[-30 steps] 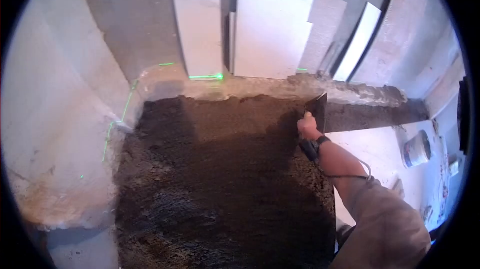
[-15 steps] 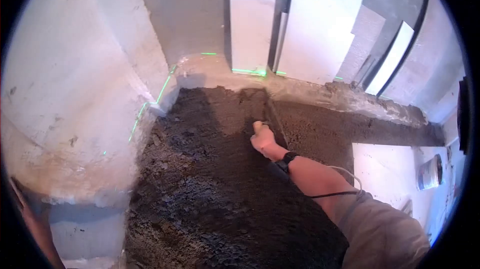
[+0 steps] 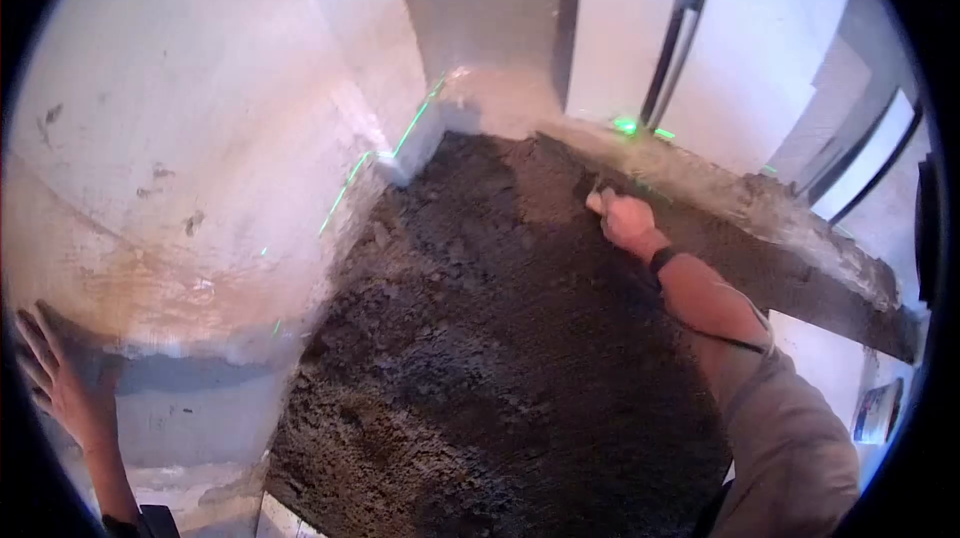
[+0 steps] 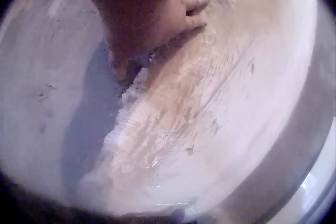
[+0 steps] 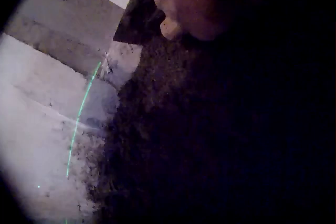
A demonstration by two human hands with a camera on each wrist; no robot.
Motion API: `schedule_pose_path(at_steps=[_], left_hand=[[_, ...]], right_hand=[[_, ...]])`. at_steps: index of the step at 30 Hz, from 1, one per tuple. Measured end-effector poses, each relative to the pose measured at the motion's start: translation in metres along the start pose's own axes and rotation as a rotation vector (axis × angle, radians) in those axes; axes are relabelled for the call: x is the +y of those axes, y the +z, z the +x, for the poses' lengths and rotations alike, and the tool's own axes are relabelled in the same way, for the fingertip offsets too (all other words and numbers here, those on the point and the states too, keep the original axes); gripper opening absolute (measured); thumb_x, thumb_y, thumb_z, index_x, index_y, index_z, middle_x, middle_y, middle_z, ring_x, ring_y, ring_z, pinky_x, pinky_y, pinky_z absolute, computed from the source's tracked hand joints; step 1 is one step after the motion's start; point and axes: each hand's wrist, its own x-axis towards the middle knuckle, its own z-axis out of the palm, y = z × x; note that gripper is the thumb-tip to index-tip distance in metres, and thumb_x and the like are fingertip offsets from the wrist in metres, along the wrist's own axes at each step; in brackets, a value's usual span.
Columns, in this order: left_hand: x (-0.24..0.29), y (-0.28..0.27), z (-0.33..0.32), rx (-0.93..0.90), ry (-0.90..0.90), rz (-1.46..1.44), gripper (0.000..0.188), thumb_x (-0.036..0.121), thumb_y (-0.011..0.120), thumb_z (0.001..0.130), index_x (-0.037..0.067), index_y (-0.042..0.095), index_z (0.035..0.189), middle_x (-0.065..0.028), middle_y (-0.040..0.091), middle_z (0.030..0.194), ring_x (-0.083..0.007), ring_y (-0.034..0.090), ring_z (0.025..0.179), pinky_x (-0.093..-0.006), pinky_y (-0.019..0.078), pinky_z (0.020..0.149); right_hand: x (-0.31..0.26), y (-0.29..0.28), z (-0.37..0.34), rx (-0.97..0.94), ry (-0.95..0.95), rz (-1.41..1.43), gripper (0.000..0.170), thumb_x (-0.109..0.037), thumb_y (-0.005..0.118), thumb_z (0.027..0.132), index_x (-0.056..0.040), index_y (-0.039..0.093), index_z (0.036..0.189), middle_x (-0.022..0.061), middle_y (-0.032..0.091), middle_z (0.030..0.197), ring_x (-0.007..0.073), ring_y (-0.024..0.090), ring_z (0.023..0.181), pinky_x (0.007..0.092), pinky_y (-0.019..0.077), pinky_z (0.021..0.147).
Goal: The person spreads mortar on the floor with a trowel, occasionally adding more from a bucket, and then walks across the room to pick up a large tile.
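My right hand (image 3: pixel 630 223) grips a trowel by its handle, low over the dark wet mortar (image 3: pixel 520 338) near the back wall. In the right wrist view a corner of the trowel's dark blade (image 5: pixel 131 28) shows beside the curled fist; the rest is lost in shadow. The left hand (image 3: pixel 75 388) is spread, fingers apart, against the left wall (image 3: pixel 180 228). From the left wrist, that hand (image 4: pixel 147 19) rests where rough, stained plaster meets a smoother grey strip.
A green laser line (image 3: pixel 345 193) runs along the base of the left wall into the corner. White boards (image 3: pixel 625 28) stand against the back wall. At the right are a pale panel (image 3: pixel 815 353) and a bucket (image 3: pixel 877 413).
My view has turned left. The right hand has drawn the trowel leftward across the mortar, then back toward the right wall edge. My left hand has come into view on the left wall.
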Motion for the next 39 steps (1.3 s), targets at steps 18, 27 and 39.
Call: schedule_pose_path(at_steps=[18, 27, 39], left_hand=[[-0.002, -0.002, 0.005, -0.164, -0.009, 0.149, 0.118, 0.04, 0.081, 0.062, 0.028, 0.007, 0.153, -0.0044, 0.015, 0.159, -0.0414, 0.023, 0.14, -0.0627, 0.0357, 0.097], [0.017, -0.039, 0.017, -0.303, -0.092, 0.078, 0.13, 0.03, 0.088, 0.053, 0.026, 0.005, 0.153, -0.0033, 0.006, 0.16, -0.0399, 0.018, 0.142, -0.0597, 0.0367, 0.101], [0.02, -0.034, 0.013, -0.287, -0.089, 0.094, 0.126, 0.031, 0.087, 0.054, 0.026, 0.009, 0.153, -0.003, 0.006, 0.16, -0.042, 0.016, 0.142, -0.063, 0.0333, 0.102]], right_hand=[[-0.175, -0.023, -0.051, -0.613, -0.526, 0.282, 0.033, -0.014, 0.064, 0.072, 0.0006, 0.055, 0.1, 0.0239, 0.064, 0.091, 0.0387, 0.065, 0.084, 0.046, 0.0533, 0.075], [-0.156, -0.034, -0.183, -0.774, -0.63, 0.325, 0.032, -0.011, 0.053, 0.079, -0.0162, 0.055, 0.11, 0.0213, 0.06, 0.104, 0.0425, 0.062, 0.085, 0.0503, 0.0535, 0.071], [-0.276, 0.039, -0.016, -0.351, -0.356, 0.453, 0.031, -0.001, 0.051, 0.077, -0.0063, 0.056, 0.106, 0.0223, 0.057, 0.109, 0.0415, 0.058, 0.103, 0.0491, 0.0487, 0.086]])
